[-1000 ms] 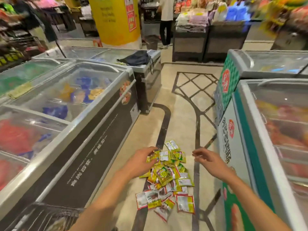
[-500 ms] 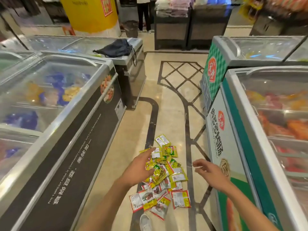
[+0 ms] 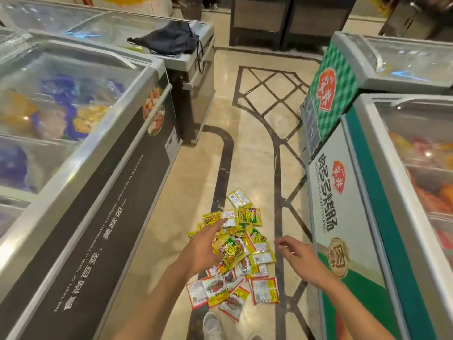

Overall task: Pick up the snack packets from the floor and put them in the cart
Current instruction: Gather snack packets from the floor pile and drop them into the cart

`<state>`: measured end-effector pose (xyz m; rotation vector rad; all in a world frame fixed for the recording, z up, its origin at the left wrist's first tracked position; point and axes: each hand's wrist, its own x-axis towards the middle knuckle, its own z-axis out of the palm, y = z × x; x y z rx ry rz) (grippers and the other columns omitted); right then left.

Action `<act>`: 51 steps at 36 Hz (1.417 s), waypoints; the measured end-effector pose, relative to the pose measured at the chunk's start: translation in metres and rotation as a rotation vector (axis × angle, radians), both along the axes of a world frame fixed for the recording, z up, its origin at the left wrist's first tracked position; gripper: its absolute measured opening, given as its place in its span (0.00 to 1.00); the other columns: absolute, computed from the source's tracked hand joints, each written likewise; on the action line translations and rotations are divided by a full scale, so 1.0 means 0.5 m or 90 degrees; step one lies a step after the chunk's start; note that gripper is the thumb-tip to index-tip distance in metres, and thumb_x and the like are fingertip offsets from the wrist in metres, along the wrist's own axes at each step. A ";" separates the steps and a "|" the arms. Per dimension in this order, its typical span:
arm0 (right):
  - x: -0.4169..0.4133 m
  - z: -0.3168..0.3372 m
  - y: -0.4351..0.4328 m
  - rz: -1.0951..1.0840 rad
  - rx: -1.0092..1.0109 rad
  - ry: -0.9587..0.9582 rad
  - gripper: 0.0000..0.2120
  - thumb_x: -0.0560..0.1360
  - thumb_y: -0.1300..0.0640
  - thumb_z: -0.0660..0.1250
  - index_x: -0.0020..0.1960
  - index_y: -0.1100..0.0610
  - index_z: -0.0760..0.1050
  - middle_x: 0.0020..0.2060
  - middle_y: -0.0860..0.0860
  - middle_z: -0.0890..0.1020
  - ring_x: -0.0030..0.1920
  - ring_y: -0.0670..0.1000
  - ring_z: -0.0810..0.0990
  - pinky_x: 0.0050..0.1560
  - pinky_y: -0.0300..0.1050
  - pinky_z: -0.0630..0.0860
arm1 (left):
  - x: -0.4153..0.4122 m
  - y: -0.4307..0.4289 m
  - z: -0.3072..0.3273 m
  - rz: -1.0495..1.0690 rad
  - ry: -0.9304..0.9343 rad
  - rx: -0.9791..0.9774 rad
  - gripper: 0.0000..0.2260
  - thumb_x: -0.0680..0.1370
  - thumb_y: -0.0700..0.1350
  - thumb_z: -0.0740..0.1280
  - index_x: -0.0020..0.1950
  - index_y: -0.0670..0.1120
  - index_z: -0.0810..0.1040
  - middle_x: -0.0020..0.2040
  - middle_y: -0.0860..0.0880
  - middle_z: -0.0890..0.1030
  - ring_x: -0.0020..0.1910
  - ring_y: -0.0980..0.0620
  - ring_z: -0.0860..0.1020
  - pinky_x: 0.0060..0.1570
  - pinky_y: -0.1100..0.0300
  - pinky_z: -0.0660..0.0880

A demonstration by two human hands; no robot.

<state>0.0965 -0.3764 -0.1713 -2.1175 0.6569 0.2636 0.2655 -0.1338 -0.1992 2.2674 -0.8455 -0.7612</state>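
A heap of small snack packets (image 3: 245, 253), yellow-green ones at the far end and red-and-white ones nearer me, lies on the tiled floor in the aisle. My left hand (image 3: 203, 246) reaches down over the heap's left side, fingers spread and holding nothing; it hides some packets. My right hand (image 3: 297, 255) hovers to the right of the heap, fingers loosely curled and empty. The cart is out of view.
A long chest freezer (image 3: 103, 173) with a glass lid runs along the left. Green and white freezers (image 3: 343, 192) stand close on the right. A dark bag (image 3: 169, 40) lies on a far freezer. My white shoe (image 3: 212, 325) stands below the heap.
The view has tilted down and closer to the floor. Both hands have lowered toward the packets; the left hand now overlaps the heap's left side. The cart's edge has left the view.
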 end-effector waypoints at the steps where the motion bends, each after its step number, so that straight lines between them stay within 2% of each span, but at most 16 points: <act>1: 0.009 -0.007 -0.002 0.005 0.000 0.007 0.09 0.79 0.54 0.62 0.57 0.50 0.77 0.52 0.41 0.80 0.52 0.36 0.76 0.47 0.22 0.69 | 0.006 -0.002 -0.011 0.003 -0.002 -0.003 0.43 0.68 0.44 0.75 0.76 0.63 0.56 0.68 0.52 0.73 0.63 0.56 0.72 0.56 0.65 0.70; 6: 0.054 -0.067 -0.024 0.032 0.006 0.051 0.08 0.79 0.53 0.61 0.56 0.47 0.77 0.52 0.41 0.81 0.52 0.37 0.77 0.48 0.26 0.70 | 0.028 -0.018 -0.070 0.011 0.018 -0.005 0.39 0.71 0.45 0.73 0.76 0.63 0.58 0.71 0.54 0.69 0.70 0.54 0.66 0.64 0.66 0.62; 9: 0.083 -0.108 -0.034 0.053 0.013 0.080 0.07 0.80 0.52 0.60 0.52 0.46 0.76 0.50 0.41 0.81 0.49 0.38 0.78 0.46 0.27 0.70 | 0.033 -0.029 -0.115 0.034 0.041 0.006 0.36 0.72 0.45 0.71 0.76 0.62 0.58 0.73 0.52 0.68 0.71 0.52 0.65 0.67 0.62 0.62; 11: 0.103 -0.148 -0.041 0.053 0.014 0.098 0.07 0.80 0.52 0.59 0.50 0.46 0.76 0.47 0.43 0.82 0.46 0.43 0.79 0.44 0.30 0.71 | 0.036 -0.040 -0.155 0.052 0.056 0.011 0.35 0.72 0.45 0.70 0.75 0.62 0.60 0.71 0.51 0.69 0.70 0.52 0.67 0.66 0.62 0.63; 13: 0.124 -0.200 -0.049 0.049 0.020 0.112 0.07 0.80 0.52 0.59 0.50 0.47 0.77 0.46 0.45 0.82 0.46 0.49 0.80 0.48 0.39 0.73 | 0.040 -0.055 -0.204 0.066 0.071 0.020 0.34 0.72 0.45 0.71 0.75 0.60 0.61 0.70 0.50 0.71 0.69 0.52 0.69 0.66 0.61 0.66; 16: 0.156 -0.296 -0.062 0.062 0.022 0.137 0.09 0.80 0.52 0.59 0.53 0.50 0.77 0.48 0.47 0.82 0.48 0.48 0.80 0.51 0.44 0.73 | 0.053 -0.081 -0.303 0.073 0.088 0.040 0.34 0.72 0.45 0.71 0.75 0.60 0.63 0.69 0.49 0.72 0.66 0.49 0.72 0.65 0.56 0.69; 18: 0.177 -0.371 -0.069 0.056 0.023 0.145 0.09 0.80 0.51 0.59 0.53 0.51 0.77 0.47 0.48 0.82 0.46 0.47 0.79 0.49 0.44 0.74 | 0.063 -0.101 -0.382 0.076 0.086 0.058 0.32 0.72 0.46 0.71 0.73 0.61 0.64 0.68 0.49 0.72 0.65 0.47 0.72 0.63 0.54 0.71; 21: 0.206 -0.516 -0.079 0.048 0.014 0.159 0.10 0.80 0.52 0.60 0.54 0.52 0.78 0.48 0.48 0.82 0.45 0.49 0.80 0.44 0.43 0.73 | 0.076 -0.132 -0.521 0.088 0.072 0.087 0.31 0.73 0.47 0.71 0.74 0.58 0.64 0.72 0.48 0.70 0.72 0.46 0.65 0.67 0.54 0.67; 24: 0.236 -0.685 -0.091 0.064 -0.005 0.188 0.10 0.79 0.53 0.60 0.54 0.54 0.77 0.51 0.51 0.82 0.50 0.50 0.79 0.47 0.42 0.73 | 0.083 -0.160 -0.682 0.110 0.086 0.121 0.31 0.74 0.46 0.71 0.75 0.55 0.64 0.76 0.47 0.65 0.76 0.46 0.59 0.70 0.51 0.64; 29: 0.287 -0.952 -0.091 0.078 -0.018 0.220 0.14 0.80 0.53 0.60 0.58 0.61 0.76 0.53 0.59 0.80 0.53 0.57 0.78 0.52 0.47 0.74 | 0.081 -0.198 -0.952 0.153 0.115 0.179 0.29 0.74 0.51 0.70 0.74 0.52 0.65 0.72 0.45 0.68 0.69 0.44 0.69 0.64 0.49 0.72; 32: 0.316 -1.081 -0.094 0.074 -0.012 0.215 0.13 0.79 0.53 0.61 0.59 0.57 0.75 0.49 0.59 0.82 0.49 0.58 0.80 0.48 0.48 0.76 | 0.075 -0.214 -1.095 0.199 0.144 0.200 0.31 0.75 0.53 0.69 0.75 0.51 0.62 0.72 0.43 0.67 0.67 0.43 0.71 0.62 0.50 0.72; 34: 0.334 -1.158 -0.103 0.076 -0.034 0.227 0.14 0.79 0.52 0.61 0.61 0.57 0.74 0.51 0.59 0.82 0.50 0.57 0.80 0.48 0.47 0.75 | 0.068 -0.222 -1.174 0.223 0.157 0.221 0.31 0.77 0.54 0.68 0.76 0.52 0.59 0.70 0.44 0.70 0.66 0.44 0.72 0.62 0.51 0.69; 38: 0.359 -1.284 -0.126 0.057 -0.083 0.277 0.19 0.77 0.48 0.64 0.62 0.60 0.73 0.57 0.58 0.79 0.56 0.58 0.77 0.51 0.47 0.72 | 0.060 -0.236 -1.304 0.280 0.189 0.205 0.40 0.75 0.56 0.71 0.79 0.51 0.52 0.64 0.43 0.77 0.56 0.44 0.79 0.55 0.51 0.75; 42: 0.359 -1.389 -0.151 -0.016 -0.088 0.303 0.26 0.77 0.50 0.64 0.69 0.63 0.64 0.61 0.60 0.75 0.59 0.60 0.74 0.50 0.47 0.71 | 0.060 -0.242 -1.382 0.307 0.171 0.199 0.41 0.74 0.57 0.72 0.79 0.51 0.51 0.60 0.40 0.77 0.55 0.42 0.79 0.52 0.53 0.76; 44: 0.354 -1.426 -0.160 -0.055 -0.090 0.301 0.31 0.76 0.49 0.66 0.72 0.64 0.59 0.62 0.62 0.73 0.61 0.61 0.73 0.54 0.49 0.73 | 0.058 -0.244 -1.402 0.328 0.146 0.179 0.39 0.74 0.56 0.72 0.78 0.51 0.54 0.60 0.40 0.75 0.57 0.41 0.77 0.53 0.52 0.75; 51: 0.343 -1.504 -0.170 -0.120 -0.068 0.286 0.39 0.74 0.48 0.69 0.72 0.66 0.54 0.65 0.64 0.68 0.62 0.64 0.72 0.60 0.57 0.73 | 0.060 -0.251 -1.430 0.441 0.107 0.093 0.38 0.71 0.52 0.76 0.74 0.49 0.59 0.60 0.42 0.77 0.58 0.41 0.77 0.52 0.51 0.75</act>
